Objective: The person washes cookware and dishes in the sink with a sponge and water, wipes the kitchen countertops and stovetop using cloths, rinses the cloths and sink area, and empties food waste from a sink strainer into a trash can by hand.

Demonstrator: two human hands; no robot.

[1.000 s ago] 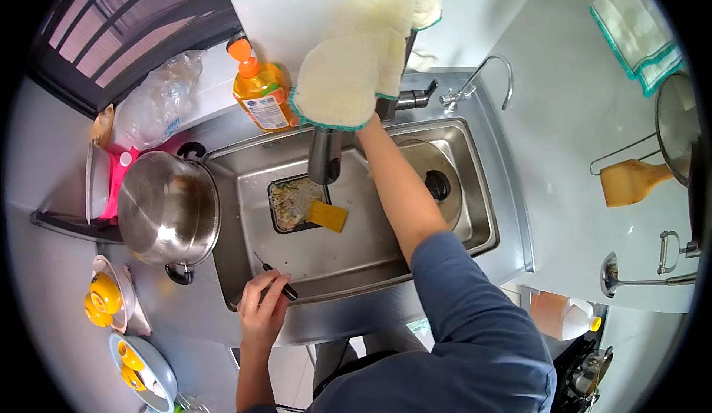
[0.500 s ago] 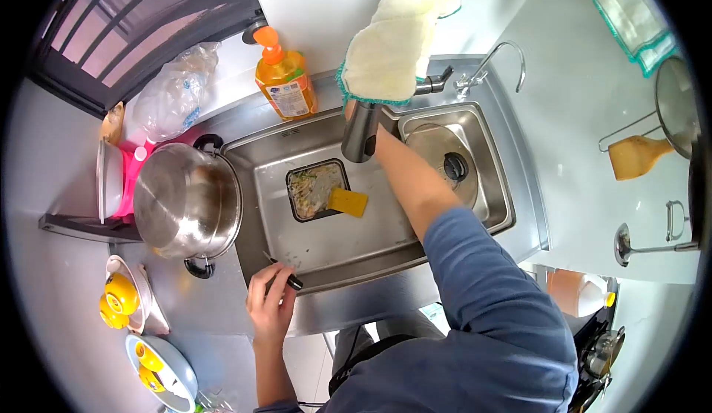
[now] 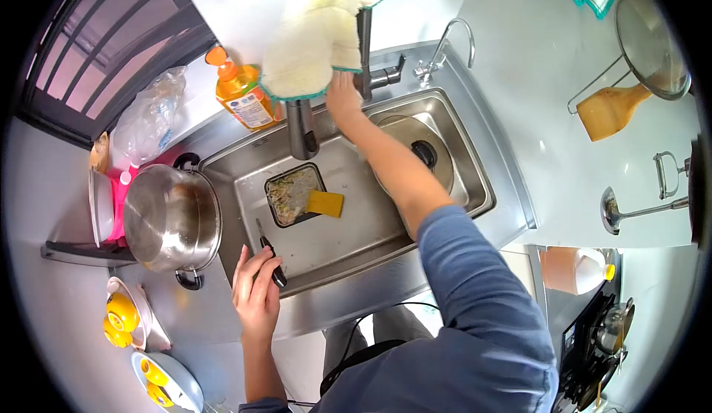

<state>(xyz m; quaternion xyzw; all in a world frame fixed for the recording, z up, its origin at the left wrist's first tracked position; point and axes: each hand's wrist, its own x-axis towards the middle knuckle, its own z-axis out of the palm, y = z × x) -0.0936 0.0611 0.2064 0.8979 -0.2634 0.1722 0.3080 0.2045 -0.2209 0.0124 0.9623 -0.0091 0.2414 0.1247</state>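
Note:
My left hand (image 3: pixel 256 288) is at the sink's front-left edge, its fingers closed loosely on the black handle of a small knife (image 3: pixel 272 260). The blade points up and away over the basin. My right hand (image 3: pixel 343 98) reaches to the back of the sink beside the dark faucet (image 3: pixel 302 131); its fingers are partly hidden by a cream cloth (image 3: pixel 300 57) with green edging, draped over the faucet. In the steel sink (image 3: pixel 356 220) lies a black-rimmed tray (image 3: pixel 288 194) of food scraps and cloudy liquid, with a yellow sponge (image 3: pixel 325 203) against its right edge.
A steel pot (image 3: pixel 169 216) stands left of the sink. An orange soap bottle (image 3: pixel 248 100) is behind it. A round lid (image 3: pixel 400 135) lies in the small right basin. Bowls with yellow items (image 3: pixel 122 311) sit at lower left. A strainer and wooden spatula (image 3: pixel 612 113) hang at right.
The whole view has shifted and turned a little. My right hand now shows more beside the faucet, and the knife in my left hand points more steeply away from me.

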